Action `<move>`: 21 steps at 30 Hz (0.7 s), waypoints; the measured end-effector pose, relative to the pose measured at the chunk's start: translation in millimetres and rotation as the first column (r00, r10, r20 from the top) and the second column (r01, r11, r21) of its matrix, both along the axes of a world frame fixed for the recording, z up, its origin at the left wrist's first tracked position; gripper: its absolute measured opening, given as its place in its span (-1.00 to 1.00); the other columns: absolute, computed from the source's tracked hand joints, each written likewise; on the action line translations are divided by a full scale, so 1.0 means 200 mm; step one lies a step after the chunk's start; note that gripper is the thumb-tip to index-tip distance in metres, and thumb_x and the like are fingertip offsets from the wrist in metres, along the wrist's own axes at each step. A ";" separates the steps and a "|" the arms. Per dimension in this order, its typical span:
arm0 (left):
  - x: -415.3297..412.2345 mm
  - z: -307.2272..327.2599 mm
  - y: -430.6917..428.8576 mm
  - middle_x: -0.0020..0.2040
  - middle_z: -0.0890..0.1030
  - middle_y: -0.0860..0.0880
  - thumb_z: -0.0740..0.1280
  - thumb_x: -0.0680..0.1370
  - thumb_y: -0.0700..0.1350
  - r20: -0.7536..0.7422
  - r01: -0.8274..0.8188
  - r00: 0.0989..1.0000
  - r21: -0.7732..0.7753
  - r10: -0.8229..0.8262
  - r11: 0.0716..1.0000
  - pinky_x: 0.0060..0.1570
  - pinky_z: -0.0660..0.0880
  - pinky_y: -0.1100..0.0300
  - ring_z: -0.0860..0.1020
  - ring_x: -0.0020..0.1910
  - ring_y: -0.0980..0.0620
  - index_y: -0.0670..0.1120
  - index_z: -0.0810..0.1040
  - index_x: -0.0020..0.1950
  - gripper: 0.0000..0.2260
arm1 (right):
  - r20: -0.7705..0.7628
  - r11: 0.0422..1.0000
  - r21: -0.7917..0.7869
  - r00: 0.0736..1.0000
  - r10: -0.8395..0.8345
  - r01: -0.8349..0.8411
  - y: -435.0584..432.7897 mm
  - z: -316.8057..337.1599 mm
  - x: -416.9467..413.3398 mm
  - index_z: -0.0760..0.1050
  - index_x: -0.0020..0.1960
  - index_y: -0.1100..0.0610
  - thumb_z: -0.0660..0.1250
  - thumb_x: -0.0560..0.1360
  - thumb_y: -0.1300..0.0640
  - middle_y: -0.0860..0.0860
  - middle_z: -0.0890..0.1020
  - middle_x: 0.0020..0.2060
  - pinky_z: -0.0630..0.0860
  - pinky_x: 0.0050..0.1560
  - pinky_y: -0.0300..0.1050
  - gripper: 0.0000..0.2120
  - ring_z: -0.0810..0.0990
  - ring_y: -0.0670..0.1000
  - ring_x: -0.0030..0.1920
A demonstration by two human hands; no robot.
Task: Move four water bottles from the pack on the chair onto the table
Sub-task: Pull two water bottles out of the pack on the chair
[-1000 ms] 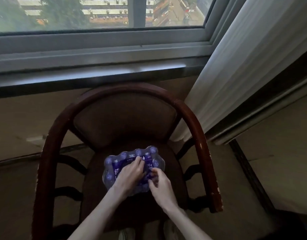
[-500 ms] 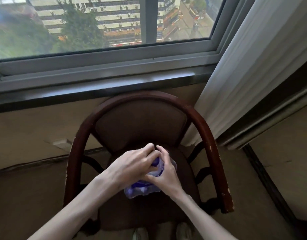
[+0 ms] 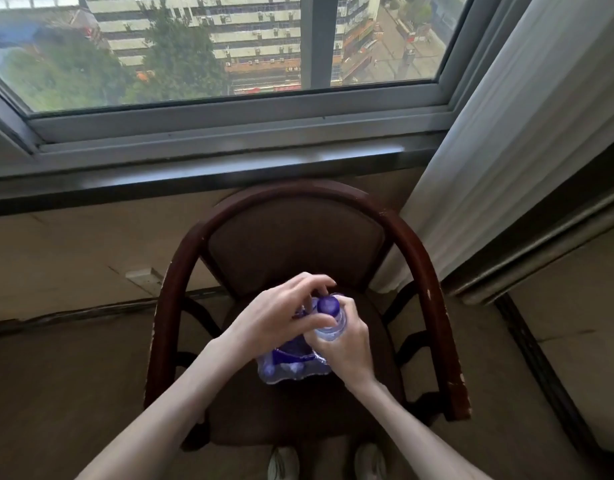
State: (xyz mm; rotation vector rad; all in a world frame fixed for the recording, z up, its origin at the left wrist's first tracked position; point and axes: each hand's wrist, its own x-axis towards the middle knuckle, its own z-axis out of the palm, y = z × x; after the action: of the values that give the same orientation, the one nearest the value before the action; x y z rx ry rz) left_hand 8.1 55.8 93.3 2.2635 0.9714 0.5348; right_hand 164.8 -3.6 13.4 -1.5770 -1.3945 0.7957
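No legible text found. Purple label on the shrink-wrapped pack (image 3: 291, 358) mostly covered by hands, printing unreadable. Red storefront signs (image 3: 264, 90) outside the window bore marks, possibly characters, too small and blurred to read.

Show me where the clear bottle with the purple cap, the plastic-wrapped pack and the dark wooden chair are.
clear bottle with purple cap (image 3: 328, 304): head view, on cap.
plastic-wrapped pack (image 3: 291, 370): head view, near edge.
dark wooden chair (image 3: 424, 268): head view, right armrest.
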 end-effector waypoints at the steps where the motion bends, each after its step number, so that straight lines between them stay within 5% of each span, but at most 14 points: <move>1: -0.01 -0.05 0.00 0.15 0.51 0.21 0.21 0.57 0.24 0.081 -0.087 0.992 -0.098 0.096 0.991 -0.05 0.53 0.30 0.56 0.00 0.20 0.13 0.39 0.35 -0.61 | 0.000 0.999 -0.015 0.999 -0.035 0.035 0.00 -0.01 0.01 0.44 0.14 -0.01 0.56 0.33 -0.09 -0.12 0.65 -0.06 0.61 -0.06 -0.28 -0.51 0.67 -0.20 -0.06; 3: -0.02 -0.20 0.00 0.11 0.55 0.22 0.13 0.61 0.20 0.111 -0.290 0.942 -0.214 0.318 0.933 0.02 0.54 0.20 0.58 0.06 0.20 0.14 0.45 0.26 -0.70 | 0.013 0.993 -0.040 0.994 -0.109 0.110 0.00 -0.02 0.02 0.43 0.09 -0.05 0.57 0.27 -0.16 -0.17 0.64 -0.11 0.49 -0.09 -0.48 -0.49 0.64 -0.26 -0.09; 5: -0.03 -0.38 -0.01 0.12 0.57 0.14 0.17 0.63 0.07 -0.084 -0.428 0.904 -0.147 0.420 0.892 0.04 0.54 0.13 0.57 0.10 0.14 0.07 0.48 0.21 -0.79 | 0.043 0.989 -0.042 0.989 -0.143 0.145 -0.01 -0.03 0.04 0.40 0.06 -0.12 0.55 0.23 -0.20 -0.20 0.63 -0.14 0.46 -0.10 -0.52 -0.50 0.63 -0.25 -0.12; 9: -0.07 -0.71 -0.10 0.22 0.49 -0.06 0.27 0.59 -0.05 -0.484 -0.438 0.820 -0.188 0.305 0.879 0.02 0.50 0.03 0.51 0.21 -0.07 -0.09 0.44 0.27 -0.72 | 0.044 0.991 -0.042 0.991 -0.128 0.130 -0.04 -0.09 0.08 0.41 0.06 -0.13 0.54 0.24 -0.19 -0.21 0.64 -0.14 0.45 -0.14 -0.54 -0.51 0.64 -0.28 -0.09; 14: -0.03 -0.93 -0.15 0.31 0.46 -0.04 0.27 0.57 -0.04 -0.638 -0.363 0.732 -0.069 0.239 0.929 0.15 0.48 0.11 0.48 0.27 -0.02 -0.08 0.32 0.44 -0.56 | 0.016 0.989 -0.047 0.990 -0.139 0.140 -0.08 -0.14 0.13 0.41 0.03 -0.15 0.56 0.24 -0.16 -0.31 0.62 -0.06 0.43 -0.18 -0.56 -0.53 0.65 -0.28 -0.14; 21: 0.06 -1.00 -0.07 0.31 0.44 -0.07 0.38 0.48 0.04 -0.765 -0.249 0.620 0.019 0.175 0.968 0.17 0.47 0.08 0.47 0.26 -0.03 -0.11 0.33 0.39 -0.46 | -0.022 0.981 -0.095 0.984 -0.174 0.171 -0.12 -0.22 0.15 0.41 0.03 -0.16 0.56 0.23 -0.14 -0.28 0.64 -0.06 0.52 -0.19 -0.47 -0.53 0.67 -0.24 -0.13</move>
State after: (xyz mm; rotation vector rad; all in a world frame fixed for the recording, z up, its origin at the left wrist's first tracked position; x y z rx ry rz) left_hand 20.0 42.0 -105.9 2.3084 1.6455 -0.4569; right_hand 195.5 -28.6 -30.6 -1.7247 -1.1953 0.7849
